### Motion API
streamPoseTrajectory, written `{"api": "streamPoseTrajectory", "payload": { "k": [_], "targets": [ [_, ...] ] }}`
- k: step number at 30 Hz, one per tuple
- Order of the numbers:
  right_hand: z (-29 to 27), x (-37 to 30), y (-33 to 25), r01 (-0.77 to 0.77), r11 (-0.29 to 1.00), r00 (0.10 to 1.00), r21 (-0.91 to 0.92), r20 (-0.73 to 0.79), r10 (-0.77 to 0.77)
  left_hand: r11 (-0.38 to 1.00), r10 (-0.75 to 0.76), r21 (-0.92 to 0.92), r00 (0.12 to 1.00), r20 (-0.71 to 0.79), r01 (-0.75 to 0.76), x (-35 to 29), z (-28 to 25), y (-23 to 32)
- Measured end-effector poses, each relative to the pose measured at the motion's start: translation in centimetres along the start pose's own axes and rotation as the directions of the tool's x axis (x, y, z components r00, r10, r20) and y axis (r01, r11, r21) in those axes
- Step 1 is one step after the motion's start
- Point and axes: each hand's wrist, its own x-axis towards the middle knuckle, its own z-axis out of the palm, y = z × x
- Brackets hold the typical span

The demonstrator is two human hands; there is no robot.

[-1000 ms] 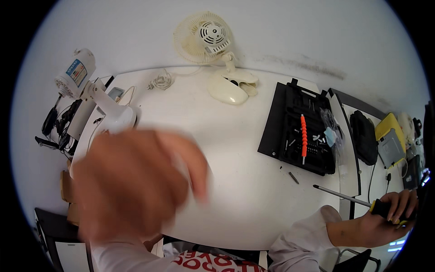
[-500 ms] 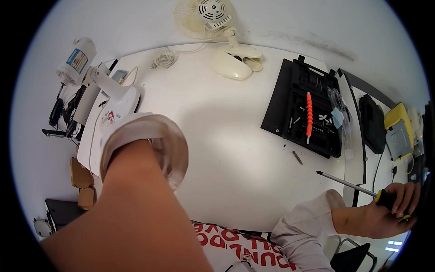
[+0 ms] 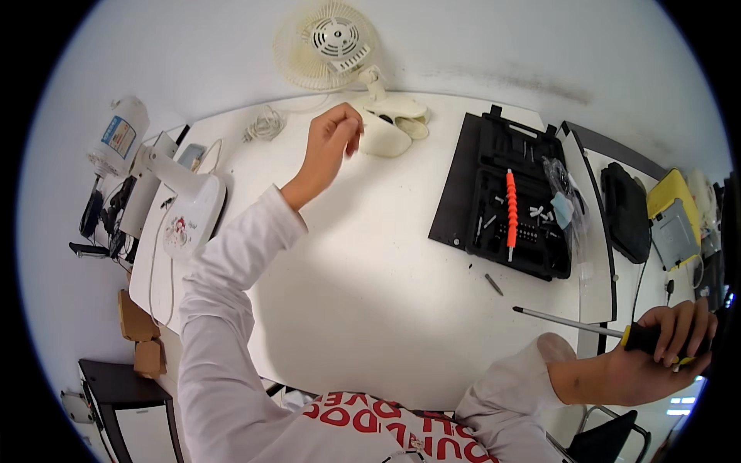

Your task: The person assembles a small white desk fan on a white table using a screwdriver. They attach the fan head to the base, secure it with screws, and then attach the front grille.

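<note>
My right hand is closed round the black and yellow handle of a screwdriver, at the lower right. Its long metal shaft points left over the table's right part. My left hand is raised over the far middle of the table, loosely curled, with nothing visible in it. Just beyond and right of it is the cream clip base of a small fan; I cannot tell whether they touch. A small dark metal bit lies on the table left of the screwdriver shaft.
An open black tool case at the right holds bits, sockets and an orange flexible shaft. A coiled cable lies at the back left. A white stand with a round base occupies the left edge. Cardboard boxes sit beyond it.
My left arm has swung away from close to the camera and stretched forward, bringing that hand into view near the fan base. My right hand keeps its hold on the screwdriver; the view has shifted slightly.
</note>
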Motion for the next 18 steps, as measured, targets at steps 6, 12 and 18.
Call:
{"api": "streamPoseTrajectory", "payload": {
  "k": [6, 12, 18],
  "targets": [
    [0.4, 0.0, 1.0, 0.004, 0.998, 1.0, -0.06, 0.026, -0.002, 0.941, -0.258, 0.091, 0.863, -0.434, 0.326, 8.3, -0.3, -11.9],
    [1.2, 0.2, 1.4, 0.221, 0.921, 0.958, -0.32, -0.107, -0.267, 0.805, -0.588, -0.399, 0.68, -0.439, 0.438, 13.6, 4.4, -13.2],
    [0.2, 0.7, 1.6, -0.023, 0.998, 0.999, 0.059, 0.035, 0.021, 0.947, -0.215, -0.313, 0.867, -0.451, 0.072, 13.8, 3.4, -15.8]
  ]
}}
